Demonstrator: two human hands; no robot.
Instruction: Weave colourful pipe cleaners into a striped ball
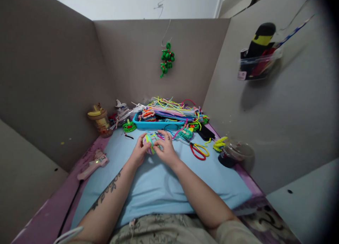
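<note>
Obs: ball [149, 144] pinched between left hand [138, 152] and right hand [166, 150], before tray [148, 125]. Risk: slipping grip could let it roll away.

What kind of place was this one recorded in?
Probably a home craft corner, walled by cardboard panels: a blue tray heaped with pipe cleaners, a pink glue gun, scissors, and a pipe-cleaner ball.

Centre frame: pastel multicoloured woven ball [149, 143]. Light blue cloth [159, 184] over a purple worktop [79, 187]. Turquoise tray [156, 125]. Red-and-yellow scissors [199, 150]. Pink glue gun [93, 164], left. Green ornament [166, 59], upper centre.
</note>
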